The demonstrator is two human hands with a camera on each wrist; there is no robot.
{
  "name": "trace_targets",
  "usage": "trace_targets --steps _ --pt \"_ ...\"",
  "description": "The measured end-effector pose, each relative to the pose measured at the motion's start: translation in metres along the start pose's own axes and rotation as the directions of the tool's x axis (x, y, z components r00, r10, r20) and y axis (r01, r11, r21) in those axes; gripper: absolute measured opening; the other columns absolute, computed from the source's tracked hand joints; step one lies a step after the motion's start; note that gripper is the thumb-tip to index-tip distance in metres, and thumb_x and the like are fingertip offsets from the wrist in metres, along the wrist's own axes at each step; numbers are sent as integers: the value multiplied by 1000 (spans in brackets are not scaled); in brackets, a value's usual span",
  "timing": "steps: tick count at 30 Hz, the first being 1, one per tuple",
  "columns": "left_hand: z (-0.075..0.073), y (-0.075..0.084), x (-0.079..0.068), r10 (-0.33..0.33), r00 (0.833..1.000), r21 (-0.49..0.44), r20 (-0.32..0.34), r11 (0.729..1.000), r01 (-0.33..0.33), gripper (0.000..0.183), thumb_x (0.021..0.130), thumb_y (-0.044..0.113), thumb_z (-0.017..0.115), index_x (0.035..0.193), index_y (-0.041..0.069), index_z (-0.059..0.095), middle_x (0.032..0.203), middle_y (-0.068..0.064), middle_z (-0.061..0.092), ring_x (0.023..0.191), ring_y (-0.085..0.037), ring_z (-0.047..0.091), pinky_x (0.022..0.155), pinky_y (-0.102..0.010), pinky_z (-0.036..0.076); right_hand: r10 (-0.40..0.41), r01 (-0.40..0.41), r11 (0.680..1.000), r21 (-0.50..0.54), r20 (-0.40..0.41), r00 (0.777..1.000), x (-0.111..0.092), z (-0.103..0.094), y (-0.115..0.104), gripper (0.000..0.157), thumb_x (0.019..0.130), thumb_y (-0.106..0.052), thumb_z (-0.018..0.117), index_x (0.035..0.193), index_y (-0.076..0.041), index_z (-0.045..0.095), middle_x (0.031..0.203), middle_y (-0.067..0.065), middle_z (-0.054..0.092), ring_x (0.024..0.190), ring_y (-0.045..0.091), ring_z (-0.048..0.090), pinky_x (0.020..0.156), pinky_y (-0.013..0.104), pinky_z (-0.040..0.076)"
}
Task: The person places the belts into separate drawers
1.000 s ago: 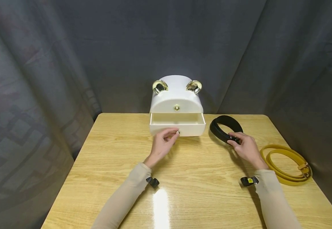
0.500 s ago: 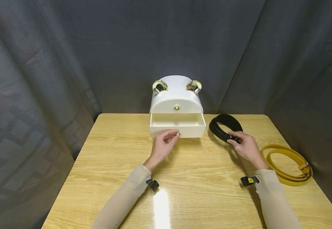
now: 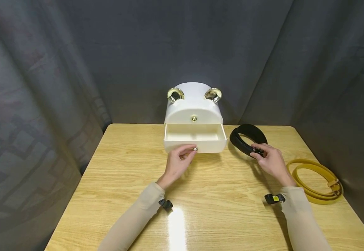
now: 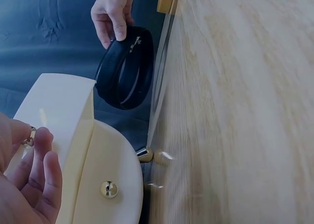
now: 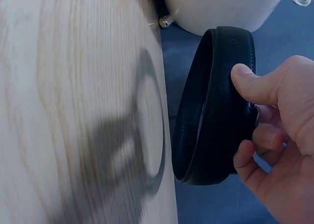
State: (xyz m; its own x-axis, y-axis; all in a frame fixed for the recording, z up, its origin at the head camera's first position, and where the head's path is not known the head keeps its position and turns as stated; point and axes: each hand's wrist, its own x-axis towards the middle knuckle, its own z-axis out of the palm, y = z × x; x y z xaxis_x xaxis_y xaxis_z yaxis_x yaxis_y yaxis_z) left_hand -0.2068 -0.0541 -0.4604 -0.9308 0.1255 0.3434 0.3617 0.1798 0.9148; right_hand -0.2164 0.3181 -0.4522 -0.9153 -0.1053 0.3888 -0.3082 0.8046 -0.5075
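A white storage box [image 3: 192, 101] with two gold ear-shaped rings stands at the back of the table. Its lower drawer [image 3: 213, 146] is pulled out, and the inside shows bare. My left hand [image 3: 179, 164] pinches the small metal knob [image 3: 195, 149] on the drawer front between thumb and finger. To the right, my right hand [image 3: 273, 162] grips a coiled black belt [image 3: 239, 143] near its buckle. In the right wrist view the thumb presses on the outer face of the belt [image 5: 228, 121], whose shadow falls on the tabletop.
A coiled tan belt [image 3: 321, 170] lies on the wooden table [image 3: 219, 209] by its right edge, beside the right forearm. The box's upper compartment has a gold knob [image 3: 194, 118]. Grey curtains [image 3: 182, 45] hang behind the table and along both sides.
The left hand has drawn the drawer farther out toward me. The right hand keeps its grip on the black belt in nearly the same place.
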Motion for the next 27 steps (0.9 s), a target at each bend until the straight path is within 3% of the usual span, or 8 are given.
trace_targets --steps 13,20,24,27 --pt "-3 3 -8 52 999 -11 13 999 -51 24 100 11 75 123 7 78 102 -16 82 66 -7 65 59 -18 52 14 -14 1000 9 2 1000 1 -11 -5 34 97 -12 79 128 -1 75 110 18 75 59 7 41 56 23 33" --pt "-2 2 -13 69 997 3 22 998 -69 26 101 10 73 127 9 76 108 -17 82 67 -37 72 56 -21 56 18 -18 1000 3 -10 1000 2 -17 -8 34 96 -14 80 128 -2 75 110 18 75 58 8 40 53 23 32" --pt "-4 4 -17 125 992 116 -9 986 -123 28 101 12 72 128 11 75 98 -10 83 61 -19 70 53 -20 54 21 -21 1000 -2 -10 1000 1 -20 -9 34 96 -15 80 128 -3 75 111 17 75 57 7 39 53 23 32" --pt "-6 6 -18 197 979 170 -61 968 -184 25 100 12 72 124 10 76 86 -8 81 58 -6 64 52 -19 52 24 -24 1000 -2 -9 1000 -1 -22 -10 34 97 -15 80 128 -4 75 112 17 75 58 6 39 54 23 32"
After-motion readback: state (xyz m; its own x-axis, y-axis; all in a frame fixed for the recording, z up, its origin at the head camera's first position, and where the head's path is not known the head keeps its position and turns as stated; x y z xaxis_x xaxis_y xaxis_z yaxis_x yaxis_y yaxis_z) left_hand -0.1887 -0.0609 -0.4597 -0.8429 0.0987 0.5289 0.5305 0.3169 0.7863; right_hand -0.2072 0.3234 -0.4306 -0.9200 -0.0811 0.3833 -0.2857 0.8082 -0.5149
